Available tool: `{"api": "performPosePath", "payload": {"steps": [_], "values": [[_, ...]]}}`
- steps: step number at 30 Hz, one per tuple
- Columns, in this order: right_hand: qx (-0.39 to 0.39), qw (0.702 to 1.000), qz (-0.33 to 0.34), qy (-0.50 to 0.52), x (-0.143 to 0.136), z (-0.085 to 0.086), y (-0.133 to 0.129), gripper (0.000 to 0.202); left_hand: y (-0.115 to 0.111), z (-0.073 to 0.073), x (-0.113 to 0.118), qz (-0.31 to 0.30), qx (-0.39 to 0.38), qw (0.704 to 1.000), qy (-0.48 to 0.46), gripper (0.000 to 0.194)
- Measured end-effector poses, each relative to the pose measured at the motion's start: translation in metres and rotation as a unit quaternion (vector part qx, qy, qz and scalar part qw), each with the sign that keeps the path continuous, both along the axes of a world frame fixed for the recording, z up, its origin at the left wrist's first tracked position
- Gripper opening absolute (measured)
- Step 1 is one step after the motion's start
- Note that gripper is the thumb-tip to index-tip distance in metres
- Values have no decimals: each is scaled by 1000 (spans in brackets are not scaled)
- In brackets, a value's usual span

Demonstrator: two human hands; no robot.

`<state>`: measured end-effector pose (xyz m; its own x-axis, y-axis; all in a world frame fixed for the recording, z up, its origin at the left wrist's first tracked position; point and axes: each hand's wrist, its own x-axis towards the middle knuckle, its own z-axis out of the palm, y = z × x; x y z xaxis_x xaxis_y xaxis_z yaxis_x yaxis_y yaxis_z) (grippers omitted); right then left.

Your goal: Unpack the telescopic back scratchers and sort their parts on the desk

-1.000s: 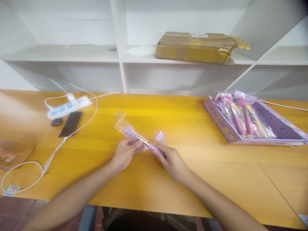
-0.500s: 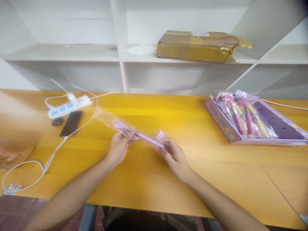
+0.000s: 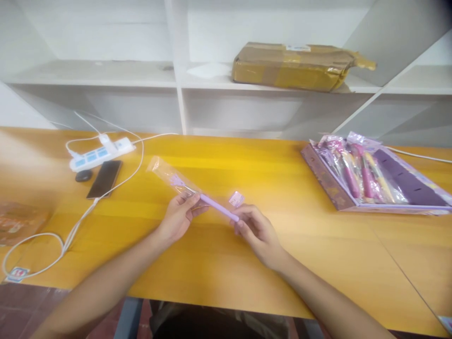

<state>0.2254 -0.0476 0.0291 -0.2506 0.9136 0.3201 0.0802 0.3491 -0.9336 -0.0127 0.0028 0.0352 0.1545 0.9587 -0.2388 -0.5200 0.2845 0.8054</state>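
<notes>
Sleeve (image 3: 158, 165) and purple tool (image 3: 219, 206) pinched in left hand (image 3: 176, 217), right hand (image 3: 259, 233) gripping the four-o'clock end, I judge this sliding step needs steadiness.

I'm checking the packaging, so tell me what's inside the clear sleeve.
The sleeve holds the head of a purple tool and some silvery neck. The left hand covers part of the sleeve, hiding whatever lies behind.

Bright light leaves pale glare on the table (image 3: 303, 249), and fine details look blurred.
</notes>
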Motion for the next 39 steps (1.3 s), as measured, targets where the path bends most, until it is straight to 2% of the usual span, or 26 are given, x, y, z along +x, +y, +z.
{"api": "performPosePath", "payload": {"steps": [5, 12, 21, 25, 31, 34, 39], "values": [[11, 999, -15, -46, 2, 6, 2, 22, 1, -2, -1, -5, 1, 1000, -10, 29], [12, 1000, -2, -22, 1, 8, 1, 19, 0, 0, -1, -18, 5, 1000, -3, 27], [7, 999, -42, -30, 0, 4, 3, 14, 5, 4, -3, -21, -8, 1000, -4, 46], [9, 998, -38, -45, -1, 3, 2, 16, -2, 3, 0, -78, 16, 997, 16, 49], [0, 997, -37, -66, -3, -1, 3, 16, -14, -9, 5, -161, 68, 982, 73, 47], [15, 996, -43, -77, -2, 0, 5, 12, -15, -14, 5, -170, 83, 977, 99, 45], [65, 993, -14, -100, -2, 1, 9, 7, -15, -19, 5, -170, 85, 977, 94, 44]]}}
